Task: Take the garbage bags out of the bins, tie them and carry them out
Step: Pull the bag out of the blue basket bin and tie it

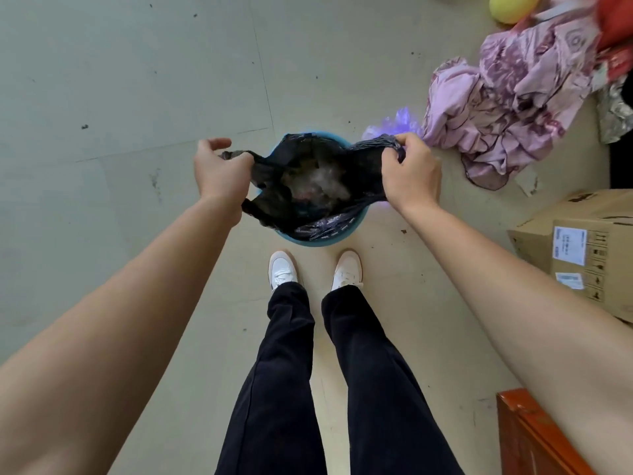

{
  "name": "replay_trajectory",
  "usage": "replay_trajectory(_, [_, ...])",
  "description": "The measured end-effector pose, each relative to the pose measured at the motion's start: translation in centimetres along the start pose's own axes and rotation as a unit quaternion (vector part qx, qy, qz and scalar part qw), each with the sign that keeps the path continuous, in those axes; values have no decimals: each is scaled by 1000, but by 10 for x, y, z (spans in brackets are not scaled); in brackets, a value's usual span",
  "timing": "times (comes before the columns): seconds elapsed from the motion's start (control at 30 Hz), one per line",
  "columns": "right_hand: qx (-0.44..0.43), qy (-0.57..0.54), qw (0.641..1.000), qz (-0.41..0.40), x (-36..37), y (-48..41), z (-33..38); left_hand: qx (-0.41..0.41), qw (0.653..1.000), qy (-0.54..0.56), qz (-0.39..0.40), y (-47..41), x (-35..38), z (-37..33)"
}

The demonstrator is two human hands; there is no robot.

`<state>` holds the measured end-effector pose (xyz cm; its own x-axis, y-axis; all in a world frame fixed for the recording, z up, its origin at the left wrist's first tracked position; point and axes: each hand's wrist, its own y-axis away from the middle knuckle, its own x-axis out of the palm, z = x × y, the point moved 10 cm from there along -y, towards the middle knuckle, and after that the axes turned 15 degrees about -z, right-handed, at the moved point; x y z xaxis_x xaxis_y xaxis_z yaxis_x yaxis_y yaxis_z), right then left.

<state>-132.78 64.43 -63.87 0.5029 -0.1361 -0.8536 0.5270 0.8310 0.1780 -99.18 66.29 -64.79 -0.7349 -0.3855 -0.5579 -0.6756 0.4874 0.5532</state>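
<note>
A black garbage bag (pixel 363 166) sits in a round blue bin (pixel 322 240) on the floor, just beyond my white shoes. The bag's mouth is stretched wide, and pale rubbish shows inside. My left hand (pixel 221 169) grips the bag's left rim, bunched into a strip. My right hand (pixel 409 173) grips the bunched right rim. Both rims are pulled outward past the bin's sides.
A heap of pink patterned cloth (pixel 507 108) lies at the right of the bin, with a crumpled purple plastic bag (pixel 400 123) beside it. A cardboard box (pixel 582 248) stands at the right. An orange-red wooden piece (pixel 534 437) is at bottom right. A yellow ball (pixel 510 6) lies far back.
</note>
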Motion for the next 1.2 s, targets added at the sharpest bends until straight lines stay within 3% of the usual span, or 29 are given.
replay_trajectory(0.17, [-60, 22, 996, 64, -29, 18, 41, 6, 1000, -14, -19, 32, -50, -27])
replay_trajectory(0.23, [-73, 2, 996, 50, -53, 20, 66, 24, 998, -43, -48, 44, -83, -38])
replay_trajectory(0.4, [-120, -83, 989, 11, -113, 35, 159, 172, 961, -151, -155, 67, -180, -102])
replay_trajectory(0.6, [-181, -127, 974, 39, -131, 78, 262, 266, 926, -114, -243, 66, -281, -171])
replay_trajectory(0.73, [-207, -76, 970, 100, -91, 129, 304, 249, 935, -153, -203, 30, -330, -161])
replay_trajectory(0.83, [-182, -53, 977, 95, -59, 161, 330, 233, 948, -149, -158, -13, -368, -140])
replay_trajectory(1.03, [-98, -48, 992, 59, -1, 209, 381, 217, 976, -29, -5, -102, -431, -129])
replay_trajectory(1.2, [-62, -64, 993, 75, 41, 249, 404, 218, 976, -19, 9, -145, -457, -109])
